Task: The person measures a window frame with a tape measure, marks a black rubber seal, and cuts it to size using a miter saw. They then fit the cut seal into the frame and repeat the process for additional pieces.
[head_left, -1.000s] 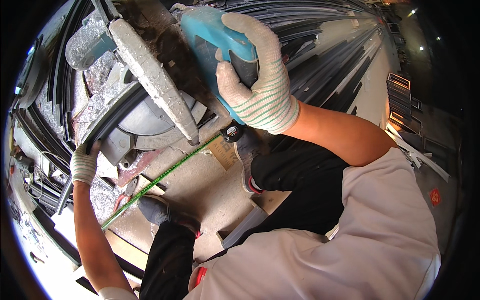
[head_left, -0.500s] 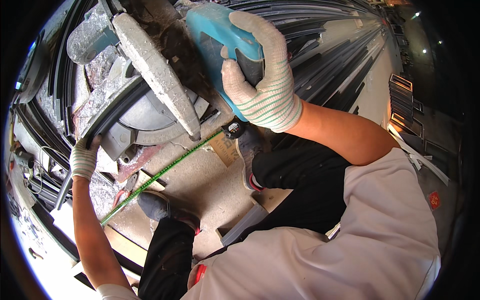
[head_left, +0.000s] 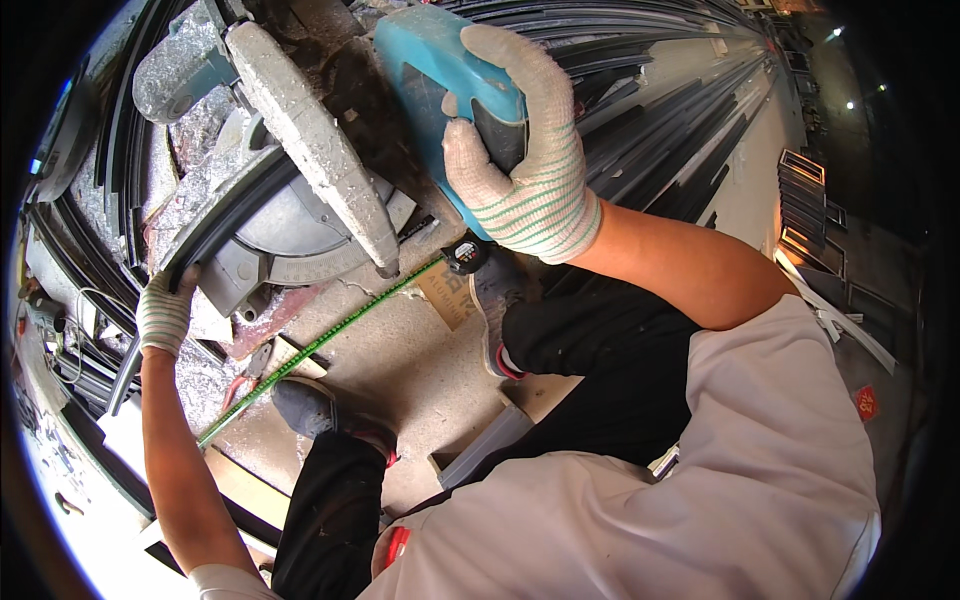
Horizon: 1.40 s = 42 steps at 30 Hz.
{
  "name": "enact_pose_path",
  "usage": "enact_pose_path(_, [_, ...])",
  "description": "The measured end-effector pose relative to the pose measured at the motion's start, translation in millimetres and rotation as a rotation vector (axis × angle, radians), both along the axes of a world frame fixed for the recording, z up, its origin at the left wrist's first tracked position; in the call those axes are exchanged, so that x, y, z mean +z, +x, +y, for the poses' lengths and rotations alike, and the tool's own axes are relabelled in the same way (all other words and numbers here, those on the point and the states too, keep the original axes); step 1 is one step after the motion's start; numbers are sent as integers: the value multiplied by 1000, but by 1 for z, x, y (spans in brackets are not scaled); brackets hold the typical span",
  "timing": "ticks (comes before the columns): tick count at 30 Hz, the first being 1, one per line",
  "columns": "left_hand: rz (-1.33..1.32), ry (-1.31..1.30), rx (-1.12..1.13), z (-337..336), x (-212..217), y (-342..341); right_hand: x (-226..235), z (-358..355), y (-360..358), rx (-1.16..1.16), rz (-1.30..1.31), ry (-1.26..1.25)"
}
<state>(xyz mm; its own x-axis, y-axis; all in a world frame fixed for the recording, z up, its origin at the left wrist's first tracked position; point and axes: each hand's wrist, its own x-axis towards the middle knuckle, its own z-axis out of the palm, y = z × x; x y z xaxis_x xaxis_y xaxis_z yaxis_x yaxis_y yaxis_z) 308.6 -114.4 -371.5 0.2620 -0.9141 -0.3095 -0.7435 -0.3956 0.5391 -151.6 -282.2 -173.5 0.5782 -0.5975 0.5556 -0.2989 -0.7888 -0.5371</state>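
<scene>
My right hand (head_left: 530,160), in a white knit glove with green stripes, grips the teal handle (head_left: 435,60) of a mitre saw. The saw's grey blade guard (head_left: 310,150) hangs over its round turntable base (head_left: 290,235). My left hand (head_left: 165,310), also gloved, presses a long black profile strip (head_left: 230,215) against the saw's fence at the left. A green tape measure blade (head_left: 320,345) runs diagonally across the dusty floor from its black case (head_left: 465,255) near the saw base.
Long dark metal profiles (head_left: 660,120) lie stacked on the floor to the upper right. My dark shoes (head_left: 310,405) and black trousers sit below the saw. A small wooden block (head_left: 445,290) and a grey channel piece (head_left: 490,440) lie on the concrete.
The saw head and my right hand on its handle have shifted slightly down and left. My left hand stays on the black strip.
</scene>
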Motion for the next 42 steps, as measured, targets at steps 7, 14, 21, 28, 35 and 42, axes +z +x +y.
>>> enact_pose_path(7, [-42,43,8,-2,6,-6,0,0,-2,4,13,-14])
enact_pose_path(14, [-19,21,8,1,-4,5,-2,0,-3,6,13,-40])
enact_pose_path(21, [-12,37,28,0,-1,-2,-4,3,-3,1,13,-20])
enact_pose_path(28, [-20,29,16,-1,3,-2,-7,4,-5,-4,13,-11])
enact_pose_path(35, [-10,40,10,-2,2,-4,-12,5,-8,-10,-14,12])
enact_pose_path(42, [-37,48,14,-2,6,-4,-12,7,-8,1,20,5])
